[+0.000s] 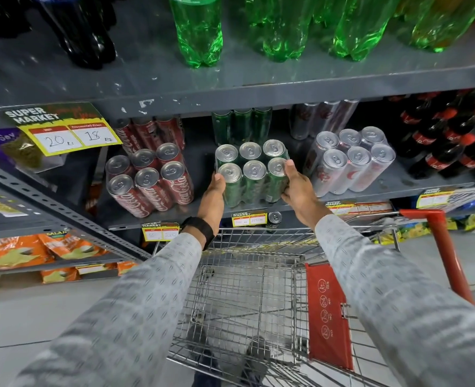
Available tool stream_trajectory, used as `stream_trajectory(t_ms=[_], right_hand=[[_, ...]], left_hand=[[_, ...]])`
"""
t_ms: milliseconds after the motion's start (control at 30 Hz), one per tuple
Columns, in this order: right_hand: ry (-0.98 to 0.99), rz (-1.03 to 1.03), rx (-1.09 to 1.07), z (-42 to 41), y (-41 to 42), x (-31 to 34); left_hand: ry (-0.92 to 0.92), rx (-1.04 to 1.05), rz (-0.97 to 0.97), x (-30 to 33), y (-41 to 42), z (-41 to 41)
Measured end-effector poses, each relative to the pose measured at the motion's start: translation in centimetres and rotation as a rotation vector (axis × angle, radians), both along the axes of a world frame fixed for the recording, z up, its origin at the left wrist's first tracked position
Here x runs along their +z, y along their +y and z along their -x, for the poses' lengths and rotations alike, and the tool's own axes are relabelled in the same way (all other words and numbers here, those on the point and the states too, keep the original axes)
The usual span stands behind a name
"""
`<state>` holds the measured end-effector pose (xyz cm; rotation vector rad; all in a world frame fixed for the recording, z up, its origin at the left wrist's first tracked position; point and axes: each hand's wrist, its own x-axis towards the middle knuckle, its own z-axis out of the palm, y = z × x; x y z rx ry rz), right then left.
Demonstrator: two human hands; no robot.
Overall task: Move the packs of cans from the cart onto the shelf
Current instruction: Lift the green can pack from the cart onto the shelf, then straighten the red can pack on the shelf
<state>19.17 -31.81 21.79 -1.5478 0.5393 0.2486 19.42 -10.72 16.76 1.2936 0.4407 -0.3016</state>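
Note:
A shrink-wrapped pack of green cans [251, 174] stands on the grey shelf [398, 182], near its front edge. My left hand [212, 196] presses its left side and my right hand [296, 188] grips its right side, thumb on a can top. A pack of red cola cans [149, 180] stands to its left and a pack of silver cans [350, 163] to its right. More green cans [242, 125] stand behind. The wire cart [247, 297] below my arms holds no packs.
Green bottles [200, 32] and dark bottles [83, 29] fill the shelf above. Cola bottles [448, 141] stand at the far right. The cart's red handle [440, 247] is on the right. Orange snack bags [43, 250] lie on a lower left shelf. Price tags hang on the shelf edges.

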Motion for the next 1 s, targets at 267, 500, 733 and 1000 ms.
stream_trajectory(t_ms=[267,500,733,1000], right_hand=[[0.028,0.004,0.014,-0.2,-0.3,-0.7],[-0.371,0.473,-0.039,1.9,2.7,4.1],[-0.793,0.654,0.239,2.8,13.8,6.9],[-0.123,-0.002,0.15,-0.3,22.7,2.7]], left_hand=[[0.032,-0.016,-0.046,1.9,-0.8,1.0],[-0.261,-0.045,-0.387,9.0,4.2,6.1],[-0.335,0.437,-0.581,10.0,14.8,8.1],[0.017,0.216,-0.24,6.3,18.8,4.2]])
